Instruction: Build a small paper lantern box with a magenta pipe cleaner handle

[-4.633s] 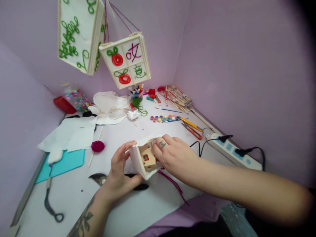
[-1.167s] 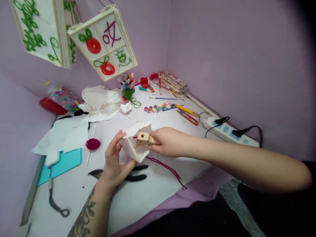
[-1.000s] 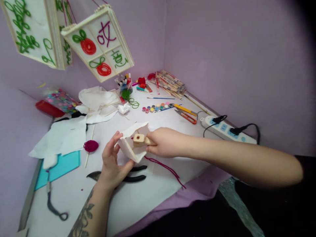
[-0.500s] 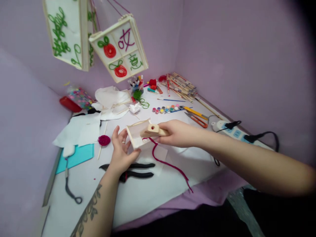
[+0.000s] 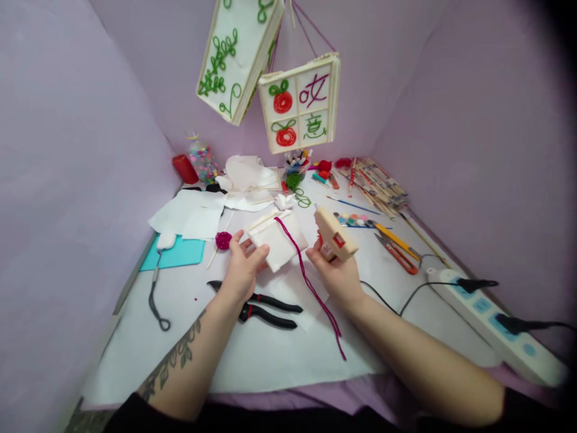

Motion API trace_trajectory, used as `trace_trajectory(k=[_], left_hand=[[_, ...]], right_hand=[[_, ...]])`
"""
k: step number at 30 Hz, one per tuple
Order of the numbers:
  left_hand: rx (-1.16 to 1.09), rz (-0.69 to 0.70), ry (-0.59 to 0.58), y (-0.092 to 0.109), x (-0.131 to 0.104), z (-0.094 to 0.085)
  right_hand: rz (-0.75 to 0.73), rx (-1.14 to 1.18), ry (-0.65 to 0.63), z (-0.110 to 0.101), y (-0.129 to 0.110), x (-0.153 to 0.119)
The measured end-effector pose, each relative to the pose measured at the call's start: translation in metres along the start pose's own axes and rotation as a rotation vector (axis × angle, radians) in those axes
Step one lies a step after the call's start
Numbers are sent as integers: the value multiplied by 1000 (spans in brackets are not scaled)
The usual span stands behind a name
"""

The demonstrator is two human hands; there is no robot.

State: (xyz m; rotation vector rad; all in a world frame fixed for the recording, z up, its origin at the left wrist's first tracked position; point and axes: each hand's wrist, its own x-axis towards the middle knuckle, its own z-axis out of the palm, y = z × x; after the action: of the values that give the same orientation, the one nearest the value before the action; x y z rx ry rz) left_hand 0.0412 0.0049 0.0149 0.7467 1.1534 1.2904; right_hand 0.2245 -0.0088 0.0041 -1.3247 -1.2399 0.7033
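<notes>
My left hand [image 5: 246,264] grips the left edge of a small white box-shaped frame [image 5: 276,243], fingers behind it and thumb on its near side. A dark magenta yarn [image 5: 306,273] runs over the frame's face and trails down to the table. In my right hand [image 5: 339,278] is a beige hot glue gun [image 5: 334,233], its nozzle pointing up and away, apart from the frame on the right. Its black cord [image 5: 383,296] leads to the right. Black-handled pruning shears [image 5: 270,310] lie on the table beneath my left hand, partly covered by it.
A white power strip [image 5: 487,310] lies at the right, near orange-handled scissors [image 5: 399,255] and paint pots [image 5: 356,219]. Two decorated lanterns [image 5: 300,105] hang above the back. A magenta yarn ball [image 5: 223,240], white cloth [image 5: 189,210] and a turquoise sheet [image 5: 180,252] lie left.
The glue gun has drawn away from inside the frame and moved right, now pointing up. The frame has tilted, showing its white face with the yarn across it. The view has swung left.
</notes>
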Motion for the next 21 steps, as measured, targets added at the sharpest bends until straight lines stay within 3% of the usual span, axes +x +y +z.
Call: trace_trajectory(k=[13,21], left_hand=[[-2,98,-7,-7,-13,8],[66,425,-140,1,-43,12]], right_hand=[[76,-40,-15,8,4,-7],[-212,-160,128,-11,15,-31]])
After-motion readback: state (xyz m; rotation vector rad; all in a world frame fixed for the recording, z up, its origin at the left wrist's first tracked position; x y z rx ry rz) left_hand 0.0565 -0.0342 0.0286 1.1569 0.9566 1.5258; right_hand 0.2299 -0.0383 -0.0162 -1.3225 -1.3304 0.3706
